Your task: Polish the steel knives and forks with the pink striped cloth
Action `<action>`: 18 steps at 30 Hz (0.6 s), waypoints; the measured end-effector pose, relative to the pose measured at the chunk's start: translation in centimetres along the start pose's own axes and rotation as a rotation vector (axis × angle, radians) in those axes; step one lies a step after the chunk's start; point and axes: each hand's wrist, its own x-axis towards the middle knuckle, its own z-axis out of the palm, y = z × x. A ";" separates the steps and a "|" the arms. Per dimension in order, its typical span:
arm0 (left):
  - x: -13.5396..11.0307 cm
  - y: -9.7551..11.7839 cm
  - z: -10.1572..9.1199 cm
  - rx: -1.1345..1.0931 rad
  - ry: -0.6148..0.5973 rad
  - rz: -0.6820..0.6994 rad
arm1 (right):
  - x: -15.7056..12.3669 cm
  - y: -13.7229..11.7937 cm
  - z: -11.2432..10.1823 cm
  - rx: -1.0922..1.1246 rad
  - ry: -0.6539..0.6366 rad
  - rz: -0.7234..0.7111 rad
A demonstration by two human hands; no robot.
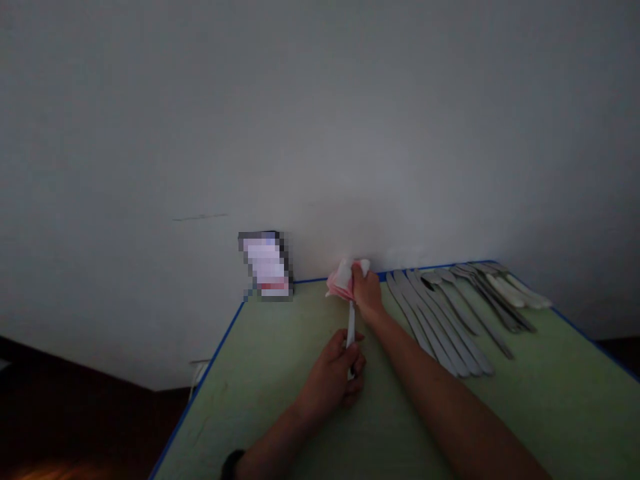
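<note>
My left hand (337,367) is closed around the lower handle of a silver piece of cutlery (351,321), held upright in view. Its upper end is hidden, so I cannot tell its exact kind. My right hand (367,290) grips a pink and white cloth (343,279), bunched around that upper end near the table's back edge. To the right of my hands, several table knives (440,333) lie side by side. Beyond them rest several spoons (463,297), then more metal cutlery (493,300) and pieces with white handles (520,292).
A pixelated phone-like device (267,263) leans at the back left corner. The green table (260,373) has blue edging and stands against a grey wall (320,133). Dark floor (75,420) shows at the lower left.
</note>
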 end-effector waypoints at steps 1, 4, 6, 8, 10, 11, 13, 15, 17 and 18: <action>0.0 0.0 0.0 0.005 -0.007 0.003 | -0.5 -0.1 -0.2 -0.020 -0.001 -0.007; 0.0 -0.1 -0.1 0.029 -0.025 0.021 | -2.4 -0.3 -0.8 -0.078 -0.011 -0.039; 0.0 -0.2 -0.1 0.040 -0.022 0.047 | -4.0 -0.5 -1.3 -0.097 -0.033 -0.059; -0.1 -0.4 0.0 0.039 0.008 0.080 | -5.5 -0.6 -1.9 -0.111 -0.067 -0.084; -0.1 -0.6 0.1 0.042 0.054 0.108 | -6.7 -0.7 -2.7 -0.115 -0.119 -0.101; -0.1 -0.8 0.2 0.052 0.074 0.117 | -7.1 -0.8 -3.2 -0.108 -0.147 -0.099; -0.1 -1.0 0.3 0.083 0.098 0.119 | -7.8 -0.8 -4.0 -0.080 -0.196 -0.071; -0.1 -1.2 0.3 0.132 0.104 0.120 | -8.0 -0.8 -4.6 -0.048 -0.216 -0.036; -0.2 -1.2 0.4 0.210 0.106 0.153 | -8.0 -0.9 -4.8 -0.037 -0.194 -0.013; -0.2 -1.1 0.5 0.262 0.118 0.194 | -7.9 -0.9 -4.8 -0.036 -0.174 -0.006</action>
